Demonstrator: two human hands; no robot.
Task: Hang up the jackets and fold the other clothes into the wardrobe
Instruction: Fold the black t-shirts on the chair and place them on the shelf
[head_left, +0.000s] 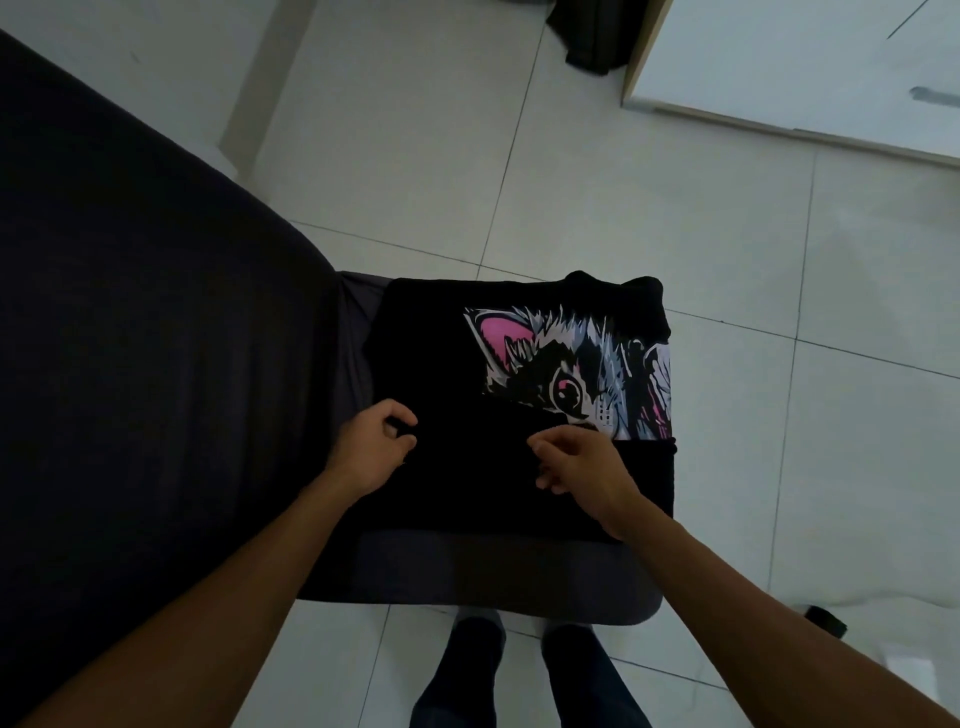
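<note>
Both hands sit on the near fold of the black cat-print shirt (519, 374), the left hand (376, 447) pinching its edge, the right hand (582, 467) curled, grip unclear against black cloth; folding looks nearly done, stowing remains, and beyond them a dark garment (592, 36) lies cut off

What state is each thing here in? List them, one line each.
black cat-print T-shirt: partly folded, lying flat on the grey seat, print facing up.
left hand: fingers curled, pinching the shirt's left edge.
right hand: fingers curled over the folded lower flap; an actual grip cannot be told.
grey seat: bearing the shirt, near edge bare.
dark garment: crumpled on the floor by the white panel.
</note>
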